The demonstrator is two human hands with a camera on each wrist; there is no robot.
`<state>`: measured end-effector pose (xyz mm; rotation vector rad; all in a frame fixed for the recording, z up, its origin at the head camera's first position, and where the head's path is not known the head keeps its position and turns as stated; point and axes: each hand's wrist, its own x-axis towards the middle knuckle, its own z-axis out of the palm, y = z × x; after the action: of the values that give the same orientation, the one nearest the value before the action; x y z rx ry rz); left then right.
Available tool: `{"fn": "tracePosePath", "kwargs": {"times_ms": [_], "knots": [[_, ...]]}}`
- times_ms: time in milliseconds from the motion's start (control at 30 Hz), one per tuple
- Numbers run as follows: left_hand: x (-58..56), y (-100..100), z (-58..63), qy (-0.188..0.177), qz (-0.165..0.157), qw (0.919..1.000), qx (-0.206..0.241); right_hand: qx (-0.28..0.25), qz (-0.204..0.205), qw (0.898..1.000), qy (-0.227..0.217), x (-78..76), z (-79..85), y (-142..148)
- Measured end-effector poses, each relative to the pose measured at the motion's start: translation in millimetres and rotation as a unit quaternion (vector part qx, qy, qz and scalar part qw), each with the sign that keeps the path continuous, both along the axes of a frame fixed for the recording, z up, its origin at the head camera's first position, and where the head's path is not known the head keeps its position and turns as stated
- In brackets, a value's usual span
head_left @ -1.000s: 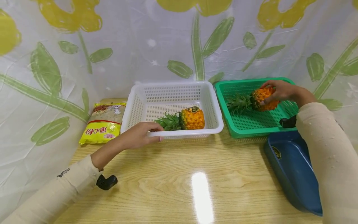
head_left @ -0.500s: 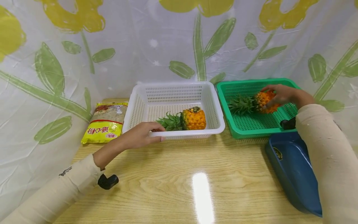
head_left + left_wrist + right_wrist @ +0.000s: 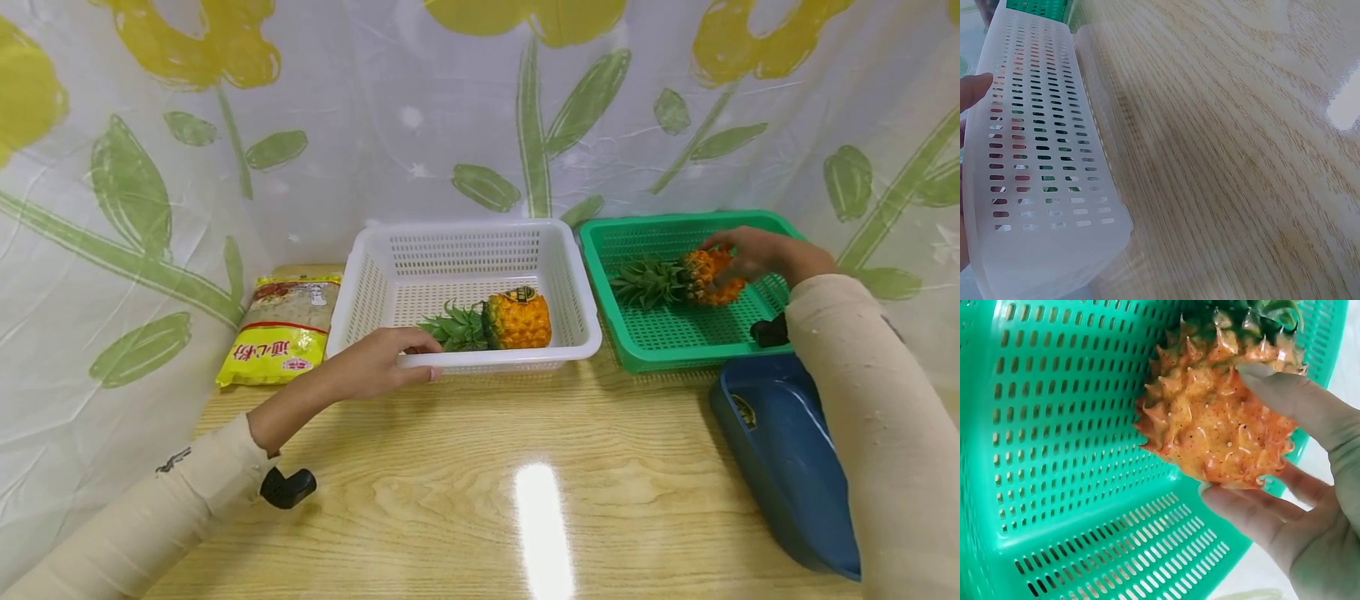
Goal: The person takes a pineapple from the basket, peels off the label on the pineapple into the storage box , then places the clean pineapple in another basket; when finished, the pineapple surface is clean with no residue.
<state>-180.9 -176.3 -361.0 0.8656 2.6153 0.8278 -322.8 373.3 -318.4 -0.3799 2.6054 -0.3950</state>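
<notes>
My right hand (image 3: 757,252) holds an orange pineapple (image 3: 1210,419) in the green basket (image 3: 675,361), with its leafy crown (image 3: 647,283) pointing left. In the right wrist view the thumb (image 3: 1310,403) presses one side of the fruit while the other fingers curl beneath and behind it. My left hand (image 3: 375,364) grips the near rim of the white basket (image 3: 517,357), thumb outside and fingertips over the inner side. Inside that basket lies a second pineapple (image 3: 522,322) with a dark label on its side. Part of its crown is hidden by the rim and left hand.
A yellow bag (image 3: 283,333) of dry food leans at the left of the white basket. On the right, a dark blue tray (image 3: 787,467) stands partly under my right forearm. A flowered curtain (image 3: 420,108) closes off the back of the wooden table (image 3: 420,483).
The right hand and the pineapple it holds have sunk slightly in the green basket. My left hand stays on the white basket's rim.
</notes>
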Motion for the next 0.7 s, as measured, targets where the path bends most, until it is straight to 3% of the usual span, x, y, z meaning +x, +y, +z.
{"fn": "tracePosePath", "kwargs": {"times_ms": [333, 567, 700], "knots": [[-0.2, -1.1, -0.8, -0.005, 0.0, 1.0, 0.001, 0.018, -0.021, 0.999, 0.026, -2.9, 3.2, -0.4], [-0.5, -1.2, -1.5, 0.0, -0.001, 1.0, 0.002, -0.034, -0.058, 0.998, -0.001, 1.4, 8.8, 0.8], [-0.7, -0.7, -1.9, -0.001, -0.004, 1.0, 0.004, -0.037, -0.057, 0.998, 0.009, 2.5, 10.2, 1.5]]}}
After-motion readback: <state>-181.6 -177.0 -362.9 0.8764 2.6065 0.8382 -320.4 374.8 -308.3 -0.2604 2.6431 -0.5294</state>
